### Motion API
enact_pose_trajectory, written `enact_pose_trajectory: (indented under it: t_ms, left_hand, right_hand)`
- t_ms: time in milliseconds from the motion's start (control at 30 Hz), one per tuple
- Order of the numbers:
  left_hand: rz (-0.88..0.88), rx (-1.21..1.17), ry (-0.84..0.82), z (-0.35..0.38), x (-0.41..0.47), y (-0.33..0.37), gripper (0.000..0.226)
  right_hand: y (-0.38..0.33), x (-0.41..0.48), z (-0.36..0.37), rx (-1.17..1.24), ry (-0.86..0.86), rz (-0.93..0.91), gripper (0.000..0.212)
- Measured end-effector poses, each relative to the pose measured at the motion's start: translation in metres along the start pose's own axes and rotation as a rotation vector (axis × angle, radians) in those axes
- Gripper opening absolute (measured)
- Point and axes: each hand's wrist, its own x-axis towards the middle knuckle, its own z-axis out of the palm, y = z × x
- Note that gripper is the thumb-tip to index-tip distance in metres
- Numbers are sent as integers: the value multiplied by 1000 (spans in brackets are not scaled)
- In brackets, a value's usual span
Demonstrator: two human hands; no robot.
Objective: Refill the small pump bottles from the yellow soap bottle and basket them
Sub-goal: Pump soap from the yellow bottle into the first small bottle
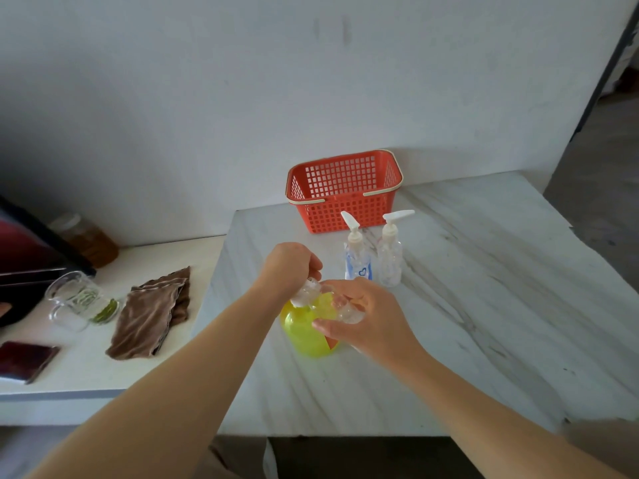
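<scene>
The yellow soap bottle stands on the marble table, partly hidden by my hands. Above it I hold a small clear bottle tilted on its side. My right hand grips its body, and my left hand pinches the whitish pump cap at its neck. Two more small pump bottles stand upright just behind: one with a blue heart label, one plain clear. The red basket sits behind them with nothing visible in it, against the wall.
A lower white counter on the left holds a brown cloth, a glass jug, an amber jar, a dark flat case and a dark red appliance. The table's front edge runs near my forearms.
</scene>
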Motion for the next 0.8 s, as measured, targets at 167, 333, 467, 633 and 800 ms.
enact_pose_trajectory:
  t_ms: [167, 333, 467, 633, 800]
  left_hand:
    - [-5, -3, -38, -3, -4, 7, 28]
    - [-44, -22, -55, -6, -6, 11, 20]
    - [18, -19, -55, -4, 1, 2, 17]
    - [14, -43, -37, 0, 3, -1, 23]
    - [23, -27, -59, -2, -1, 1, 18]
  right_hand:
    - [-7, 3, -1, -24, -1, -21, 42]
    - [-8, 5, -1, -26, -5, -25, 39]
    - [-6, 4, -2, -33, -3, -14, 37]
    - [-4, 2, -1, -34, 6, 10, 40]
    - [-5, 2, -2, -42, 7, 11, 43]
